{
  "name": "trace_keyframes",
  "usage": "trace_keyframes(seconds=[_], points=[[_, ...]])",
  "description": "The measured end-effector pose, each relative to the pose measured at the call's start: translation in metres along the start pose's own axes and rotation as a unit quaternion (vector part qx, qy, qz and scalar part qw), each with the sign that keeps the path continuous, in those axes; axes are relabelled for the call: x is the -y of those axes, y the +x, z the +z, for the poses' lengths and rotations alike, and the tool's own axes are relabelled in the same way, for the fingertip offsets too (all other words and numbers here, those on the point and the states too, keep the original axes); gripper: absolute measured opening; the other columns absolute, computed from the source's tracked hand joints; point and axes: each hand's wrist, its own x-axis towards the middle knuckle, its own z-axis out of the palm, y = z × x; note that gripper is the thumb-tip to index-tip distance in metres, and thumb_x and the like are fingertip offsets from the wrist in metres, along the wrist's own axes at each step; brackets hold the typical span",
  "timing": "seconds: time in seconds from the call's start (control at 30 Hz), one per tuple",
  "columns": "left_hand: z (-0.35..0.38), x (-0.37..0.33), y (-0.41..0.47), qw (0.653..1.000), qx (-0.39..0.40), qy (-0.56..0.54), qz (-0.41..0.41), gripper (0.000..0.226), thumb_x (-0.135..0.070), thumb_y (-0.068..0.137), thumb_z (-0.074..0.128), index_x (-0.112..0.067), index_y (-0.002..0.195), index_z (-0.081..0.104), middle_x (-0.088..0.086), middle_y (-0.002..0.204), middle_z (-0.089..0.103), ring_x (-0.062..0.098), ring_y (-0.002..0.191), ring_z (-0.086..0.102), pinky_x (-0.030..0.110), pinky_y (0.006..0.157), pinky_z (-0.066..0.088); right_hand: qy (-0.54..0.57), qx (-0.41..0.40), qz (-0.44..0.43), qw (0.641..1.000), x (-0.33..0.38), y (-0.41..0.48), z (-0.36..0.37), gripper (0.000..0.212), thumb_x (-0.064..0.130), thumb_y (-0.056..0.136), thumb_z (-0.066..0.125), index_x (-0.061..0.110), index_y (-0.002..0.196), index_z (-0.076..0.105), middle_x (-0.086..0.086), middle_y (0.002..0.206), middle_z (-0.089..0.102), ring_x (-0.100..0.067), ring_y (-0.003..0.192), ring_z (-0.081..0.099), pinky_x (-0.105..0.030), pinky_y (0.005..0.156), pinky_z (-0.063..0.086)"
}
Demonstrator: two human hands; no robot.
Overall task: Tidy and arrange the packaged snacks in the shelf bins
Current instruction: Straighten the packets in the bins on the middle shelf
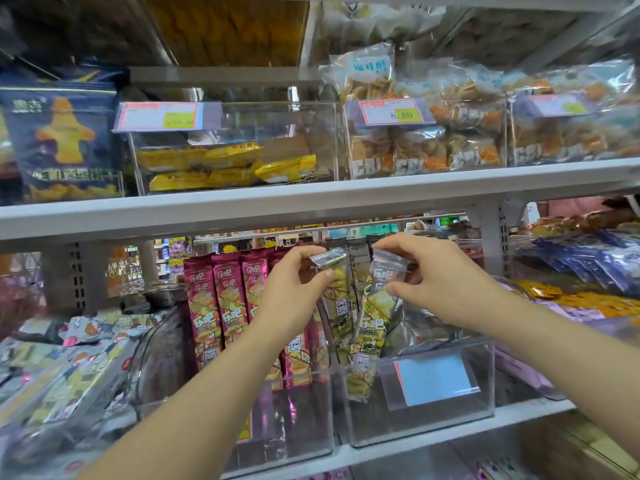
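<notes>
On the lower shelf stand two clear plastic bins. The left bin holds several upright pink snack packs. The right bin holds grey-green snack packs. My left hand pinches the silver top of one grey-green pack above the divide between the bins. My right hand pinches the top of another grey-green pack, which stands tilted in the right bin.
A blue price label hangs on the right bin's front. Flat silver packs lie in the bin to the left, blue and yellow packs to the right. The upper shelf carries bins of yellow packs and clear cracker bags.
</notes>
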Motion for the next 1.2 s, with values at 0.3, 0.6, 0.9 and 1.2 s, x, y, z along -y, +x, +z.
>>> trace_keyframes(seconds=[0.3, 0.6, 0.9, 1.2], points=[[0.001, -0.023, -0.023, 0.970, -0.185, -0.109, 0.117, 0.030, -0.004, 0.086, 0.065, -0.031, 0.095, 0.055, -0.010, 0.081, 0.061, 0.003, 0.066, 0.054, 0.018, 0.058, 0.045, 0.057, 0.061, 0.049, 0.995, 0.001, -0.004, 0.000, 0.045, 0.035, 0.081, 0.071, 0.041, 0.118, 0.045, 0.015, 0.115, 0.054, -0.005, 0.085, 0.062, -0.014, 0.072, 0.047], [-0.012, -0.040, -0.026, 0.921, -0.273, -0.273, 0.049, 0.025, -0.004, 0.090, 0.060, -0.025, 0.099, 0.050, -0.005, 0.075, 0.055, 0.000, 0.057, 0.049, 0.012, 0.048, 0.042, 0.187, -0.012, 0.090, 0.978, 0.013, 0.003, -0.009, 0.051, 0.061, 0.076, 0.056, 0.035, 0.119, 0.053, 0.017, 0.117, 0.055, -0.002, 0.108, 0.053, -0.028, 0.091, 0.044], [-0.017, -0.032, -0.018, 0.897, -0.260, -0.358, -0.016, 0.029, -0.003, 0.091, 0.057, -0.029, 0.096, 0.048, -0.007, 0.074, 0.058, 0.009, 0.065, 0.052, 0.028, 0.062, 0.043, 0.087, 0.042, 0.149, 0.984, 0.002, 0.002, -0.012, 0.053, 0.032, 0.087, 0.066, 0.028, 0.136, 0.045, 0.007, 0.141, 0.044, -0.011, 0.117, 0.046, -0.027, 0.091, 0.036], [-0.020, -0.005, -0.011, 0.988, -0.063, -0.052, -0.129, 0.038, -0.029, 0.094, 0.057, -0.020, 0.130, 0.048, -0.005, 0.126, 0.054, 0.013, 0.113, 0.050, 0.025, 0.085, 0.036, 0.060, -0.181, 0.080, 0.978, -0.005, -0.011, -0.036, 0.036, 0.016, 0.081, 0.073, 0.031, 0.108, 0.055, 0.003, 0.110, 0.054, 0.001, 0.082, 0.047, -0.002, 0.066, 0.032]])
